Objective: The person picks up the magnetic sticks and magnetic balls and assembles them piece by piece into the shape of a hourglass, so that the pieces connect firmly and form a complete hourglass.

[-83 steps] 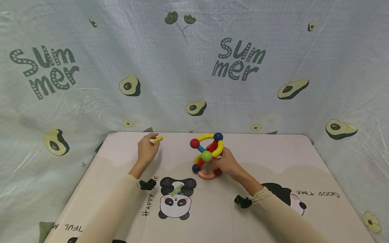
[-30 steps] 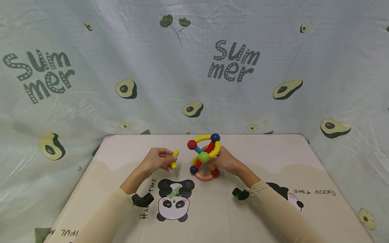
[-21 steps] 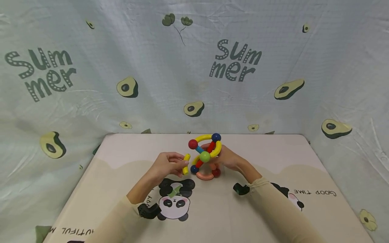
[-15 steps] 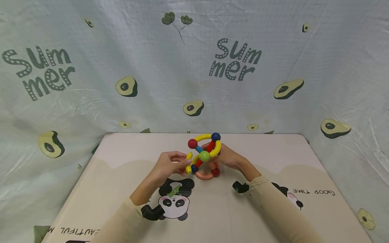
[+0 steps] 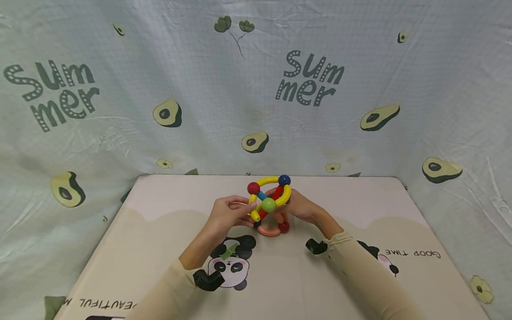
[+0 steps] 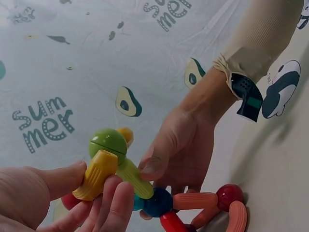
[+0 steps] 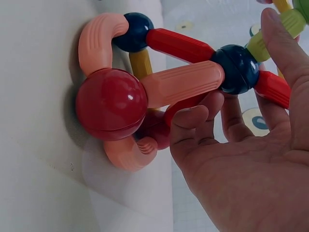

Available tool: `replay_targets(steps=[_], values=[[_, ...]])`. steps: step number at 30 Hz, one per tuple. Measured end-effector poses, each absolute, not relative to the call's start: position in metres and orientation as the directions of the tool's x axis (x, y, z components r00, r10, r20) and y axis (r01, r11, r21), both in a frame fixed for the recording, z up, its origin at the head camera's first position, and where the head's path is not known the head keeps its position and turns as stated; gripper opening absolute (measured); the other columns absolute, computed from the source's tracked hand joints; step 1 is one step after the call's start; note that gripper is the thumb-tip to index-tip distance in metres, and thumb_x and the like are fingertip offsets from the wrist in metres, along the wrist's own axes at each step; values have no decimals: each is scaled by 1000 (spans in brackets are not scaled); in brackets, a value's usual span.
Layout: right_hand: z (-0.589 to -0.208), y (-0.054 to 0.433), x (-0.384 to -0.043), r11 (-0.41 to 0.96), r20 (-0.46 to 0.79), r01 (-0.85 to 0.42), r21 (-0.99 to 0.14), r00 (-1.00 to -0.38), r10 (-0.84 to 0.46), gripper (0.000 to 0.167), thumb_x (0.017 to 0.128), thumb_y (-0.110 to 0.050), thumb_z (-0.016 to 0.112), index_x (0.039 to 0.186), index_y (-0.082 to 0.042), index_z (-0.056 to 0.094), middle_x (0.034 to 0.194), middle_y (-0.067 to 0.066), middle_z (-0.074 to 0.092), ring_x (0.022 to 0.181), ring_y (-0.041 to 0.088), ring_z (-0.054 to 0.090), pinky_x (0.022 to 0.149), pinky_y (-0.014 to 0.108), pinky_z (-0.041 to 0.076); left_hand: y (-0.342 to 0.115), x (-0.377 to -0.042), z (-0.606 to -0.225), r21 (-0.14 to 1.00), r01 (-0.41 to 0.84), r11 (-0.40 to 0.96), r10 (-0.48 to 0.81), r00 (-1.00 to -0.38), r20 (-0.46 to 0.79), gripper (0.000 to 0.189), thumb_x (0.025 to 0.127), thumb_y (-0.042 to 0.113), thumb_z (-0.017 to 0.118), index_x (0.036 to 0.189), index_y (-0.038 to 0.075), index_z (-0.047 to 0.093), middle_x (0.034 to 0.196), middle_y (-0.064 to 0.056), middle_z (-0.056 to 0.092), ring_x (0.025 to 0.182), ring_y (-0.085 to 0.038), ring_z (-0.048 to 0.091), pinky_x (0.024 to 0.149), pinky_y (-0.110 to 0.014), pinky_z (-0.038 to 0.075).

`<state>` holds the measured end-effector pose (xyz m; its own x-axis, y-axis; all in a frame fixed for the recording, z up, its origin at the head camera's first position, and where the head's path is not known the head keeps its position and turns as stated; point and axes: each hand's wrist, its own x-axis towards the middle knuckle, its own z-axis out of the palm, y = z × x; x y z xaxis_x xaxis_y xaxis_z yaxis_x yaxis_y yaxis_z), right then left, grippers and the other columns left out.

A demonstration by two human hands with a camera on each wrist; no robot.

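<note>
A toy built of magnetic balls and sticks (image 5: 287,195) stands on the table, with the right hand (image 5: 302,208) behind it. In the right wrist view, the right thumb presses a light green stick (image 7: 285,29) and the fingers curl round the middle by a dark blue ball (image 7: 236,69). The left hand (image 5: 228,215) pinches a curved yellow stick (image 6: 99,175) between thumb and fingers. That stick overlaps the green ball (image 6: 107,145) in the left wrist view; whether they touch, I cannot tell. A red ball (image 5: 254,188) sits just above it in the head view.
The pale tabletop (image 5: 280,284) carries a panda print (image 5: 229,271) and lettering. Behind it hangs a curtain (image 5: 340,146) with avocado prints. Each wrist wears a black camera, such as the left one (image 5: 209,280).
The left hand has carried the yellow stick from the table's far left to the toy's left side, turning it on the way. The right hand keeps its hold, nearly still.
</note>
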<state>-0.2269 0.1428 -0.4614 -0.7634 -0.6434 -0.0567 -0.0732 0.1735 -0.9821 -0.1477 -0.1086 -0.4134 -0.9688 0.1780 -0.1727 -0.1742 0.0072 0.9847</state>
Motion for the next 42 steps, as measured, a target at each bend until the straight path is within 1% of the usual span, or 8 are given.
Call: replay_targets(steps=[2,8,19,24,27,32,39,42], values=[[-462,143,-227,172,-57,-71,-983,-764,-643,53,90,-6,76,139,-5,56,107,33,64,98,36,62,96,36,53,-108,-147,-412,981,-193,-9,169,-967,-189,33,94,20,77,116,-2,65,96,-15,76,70,-27,75,72,-33,61],[-461,144,-227,175,-55,-75,-982,-771,-635,53,89,-5,76,138,-5,56,114,14,70,106,32,63,103,40,49,-106,-147,-408,961,-268,-71,155,-954,-255,31,94,21,77,113,-1,66,93,-17,75,69,-24,75,69,-32,60],[-461,143,-226,164,-39,-87,-983,-767,-640,52,90,-4,75,138,-4,56,118,13,69,109,32,62,105,40,48,-104,-148,-404,909,-392,-139,209,-909,-360,28,97,22,74,110,-1,64,89,-16,72,68,-22,75,68,-28,59],[-461,143,-226,166,-43,-82,-983,-770,-636,54,89,-3,76,139,-4,55,121,12,69,110,32,62,106,40,48,-102,-147,-402,898,-410,-158,199,-904,-378,30,96,24,75,110,-1,63,94,-23,71,70,-23,75,68,-28,59],[-461,143,-226,169,-44,-84,-982,-770,-636,55,89,-4,77,139,-5,55,118,13,69,107,33,62,102,40,50,-99,-147,-402,899,-407,-163,192,-907,-376,33,96,25,75,111,-1,62,96,-23,72,72,-24,76,69,-29,60],[-462,143,-227,159,-38,-84,-984,-766,-642,53,90,-5,77,139,-5,56,114,14,70,103,32,62,97,36,53,-97,-147,-404,893,-410,-183,180,-907,-380,34,97,26,75,113,-1,60,88,-16,71,70,-23,75,69,-29,60],[-463,144,-227,150,-30,-91,-985,-756,-654,50,91,-6,76,137,-6,57,100,28,66,79,31,61,78,38,58,-95,-147,-406,894,-405,-192,147,-912,-382,42,94,33,77,115,1,58,94,-19,71,70,-22,75,69,-29,60],[-463,143,-227,153,-28,-95,-984,-756,-654,50,91,-7,76,137,-6,57,101,26,67,83,33,62,82,38,57,-95,-145,-406,899,-395,-186,146,-916,-373,43,95,34,76,117,2,57,96,-19,70,72,-22,75,70,-29,60]])
